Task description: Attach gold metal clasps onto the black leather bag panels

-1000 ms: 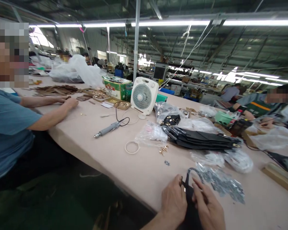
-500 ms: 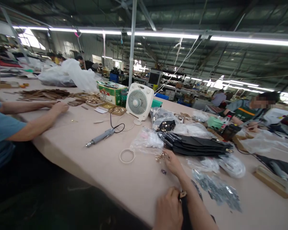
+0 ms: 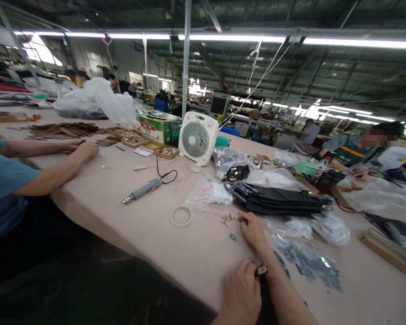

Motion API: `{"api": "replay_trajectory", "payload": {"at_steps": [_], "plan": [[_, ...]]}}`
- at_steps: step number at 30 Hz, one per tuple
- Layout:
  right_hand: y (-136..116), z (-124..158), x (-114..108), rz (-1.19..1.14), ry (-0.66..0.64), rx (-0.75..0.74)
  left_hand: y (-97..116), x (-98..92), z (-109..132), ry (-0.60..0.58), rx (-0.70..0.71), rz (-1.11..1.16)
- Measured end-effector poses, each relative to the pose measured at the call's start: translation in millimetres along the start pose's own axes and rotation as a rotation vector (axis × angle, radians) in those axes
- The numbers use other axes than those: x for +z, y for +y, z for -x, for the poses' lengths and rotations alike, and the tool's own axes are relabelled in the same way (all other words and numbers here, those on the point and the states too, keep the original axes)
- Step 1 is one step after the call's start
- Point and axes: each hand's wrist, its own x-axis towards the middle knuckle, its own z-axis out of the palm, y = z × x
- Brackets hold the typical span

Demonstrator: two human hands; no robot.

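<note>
My left hand (image 3: 241, 291) is closed round the end of a black strap (image 3: 266, 298), low in the view. A small gold-coloured metal fitting (image 3: 263, 271) shows at that end, beside my fingertips. My right forearm crosses over the strap. Farther up the table, my right hand (image 3: 253, 229) has its fingertips pinched together just right of a small heap of gold-coloured metal pieces (image 3: 227, 219). Whatever is in that pinch is too small to make out. Below the heap lies a little grey metal plate (image 3: 233, 237).
A stack of black straps (image 3: 280, 198) lies beyond my right hand, with many grey metal plates (image 3: 311, 262) at right. Tape roll (image 3: 181, 216), electric screwdriver (image 3: 142, 190) and fan (image 3: 198, 137) stand leftward. Co-workers sit at left (image 3: 54, 158) and right (image 3: 353, 149).
My right hand has drawn back slightly to the right from the gold-coloured pieces, its fingers now pinched. My left hand still grips the strap. The view has tilted a little.
</note>
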Motion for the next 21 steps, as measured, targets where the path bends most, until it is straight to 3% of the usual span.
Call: {"api": "replay_trajectory", "payload": {"at_steps": [6,10,14,21], "plan": [[-18,-5,6,0.02,-0.079,-0.129,-4,5.7,1,0.007,0.022,-0.014],[-22,-6,0,0.071,-0.082,-0.056,-6,9.2,0,0.02,0.03,-0.018],[-12,4,-22,0.113,-0.046,0.072,-5,11.4,-1,0.035,0.032,0.031],[0,39,-74,0.073,0.01,0.094,-8,11.0,-16,0.194,0.004,0.364]]}}
